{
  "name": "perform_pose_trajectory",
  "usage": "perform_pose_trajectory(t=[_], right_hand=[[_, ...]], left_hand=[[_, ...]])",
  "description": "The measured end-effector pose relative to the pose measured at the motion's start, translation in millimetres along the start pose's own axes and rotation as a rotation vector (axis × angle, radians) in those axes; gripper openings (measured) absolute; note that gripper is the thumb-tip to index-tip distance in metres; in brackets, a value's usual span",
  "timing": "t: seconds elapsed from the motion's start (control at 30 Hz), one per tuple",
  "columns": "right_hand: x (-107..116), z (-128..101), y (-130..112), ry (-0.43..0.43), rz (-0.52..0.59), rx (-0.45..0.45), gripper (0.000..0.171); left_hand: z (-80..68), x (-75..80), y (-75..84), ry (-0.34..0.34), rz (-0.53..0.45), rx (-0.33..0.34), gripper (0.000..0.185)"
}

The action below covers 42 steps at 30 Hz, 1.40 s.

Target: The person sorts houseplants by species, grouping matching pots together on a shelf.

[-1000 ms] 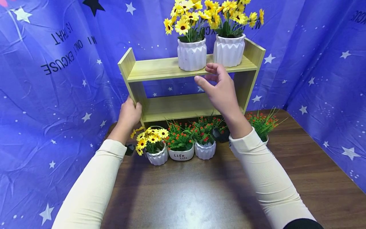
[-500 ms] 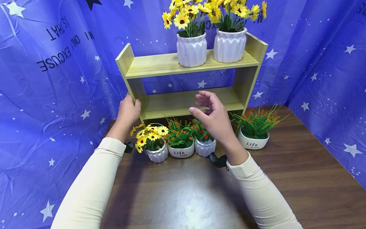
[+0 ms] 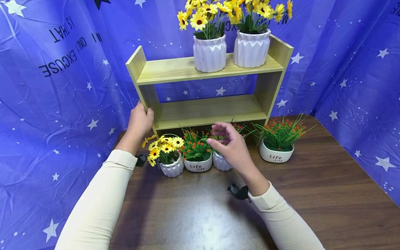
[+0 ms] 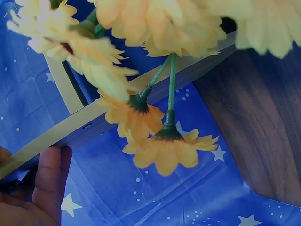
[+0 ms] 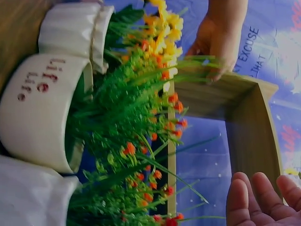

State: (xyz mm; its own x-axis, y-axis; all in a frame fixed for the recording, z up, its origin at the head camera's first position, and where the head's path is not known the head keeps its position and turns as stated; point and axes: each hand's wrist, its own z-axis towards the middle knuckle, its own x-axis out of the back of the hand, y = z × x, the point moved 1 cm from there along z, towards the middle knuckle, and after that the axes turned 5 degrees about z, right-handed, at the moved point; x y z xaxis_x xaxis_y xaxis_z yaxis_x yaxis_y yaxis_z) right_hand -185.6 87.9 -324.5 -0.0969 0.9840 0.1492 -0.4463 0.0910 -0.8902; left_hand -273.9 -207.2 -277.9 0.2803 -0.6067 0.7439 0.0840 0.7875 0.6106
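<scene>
The brown wooden tabletop (image 3: 193,215) is closest, and two arms in cream sleeves reach out over it. The right hand (image 3: 232,147) hangs in the air just above a little ribbed white pot (image 3: 220,162) with green leaves and red flowers. Its fingers (image 3: 218,132) are loosely bent and spread apart, and they hold nothing. That pot stands in a row near the back of the tabletop. Just left of it is a round white pot that says "Life" (image 3: 197,164), also with red flowers. Left of that one is a small pot of yellow flowers (image 3: 167,156). Another "Life" pot (image 3: 276,152) stands by itself a bit to the right. Behind the row is a light wooden shelf (image 3: 206,71) with two boards. The left hand (image 3: 140,121) grips the shelf's left side post down low, with the fingers wrapped round the edge. The left wrist view shows a fingertip (image 4: 49,179) pressed on the wood, with blurry yellow flowers very close. The lower board has nothing on it. On the top board stand two tall white vases (image 3: 209,53) full of yellow flowers, side by side and nearly touching. Behind it all hangs a blue cloth with white stars (image 3: 343,69).
</scene>
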Motion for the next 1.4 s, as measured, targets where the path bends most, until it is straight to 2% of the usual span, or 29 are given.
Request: perform_pose_trajectory(t=[0.2,0.57,0.7,0.87,1.03,1.27,1.4], right_hand=[[-4.9,-11.3,0.8,-0.052,0.046,-0.015,0.048],[-25.8,-28.2,15.5,-0.222,0.021,-0.011,0.049],[-29.5,-33.2,22.2,-0.253,0.009,-0.031,0.044],[-37.1,-37.4,30.3,-0.335,-0.021,-0.059,0.034],[-48.3,-38.6,41.0,-0.407,0.004,-0.125,0.028],[-67.6,-38.5,63.0,-0.439,0.071,-0.216,0.033],[-79.2,-35.3,77.9,-0.414,0.037,-0.23,0.039]], left_hand=[[0.7,0.6,1.0,0.015,0.003,-0.018,0.04],[0.9,-0.3,-1.0,0.018,0.007,-0.006,0.039],[1.5,-0.5,-1.0,0.021,0.006,-0.01,0.038],[3.4,-0.4,-1.9,0.031,-0.002,-0.017,0.038],[5.7,-0.2,-2.4,0.024,-0.007,-0.014,0.039],[4.5,-1.0,-3.2,0.015,-0.004,-0.012,0.04],[3.8,-0.4,-2.6,0.015,-0.008,-0.01,0.04]])
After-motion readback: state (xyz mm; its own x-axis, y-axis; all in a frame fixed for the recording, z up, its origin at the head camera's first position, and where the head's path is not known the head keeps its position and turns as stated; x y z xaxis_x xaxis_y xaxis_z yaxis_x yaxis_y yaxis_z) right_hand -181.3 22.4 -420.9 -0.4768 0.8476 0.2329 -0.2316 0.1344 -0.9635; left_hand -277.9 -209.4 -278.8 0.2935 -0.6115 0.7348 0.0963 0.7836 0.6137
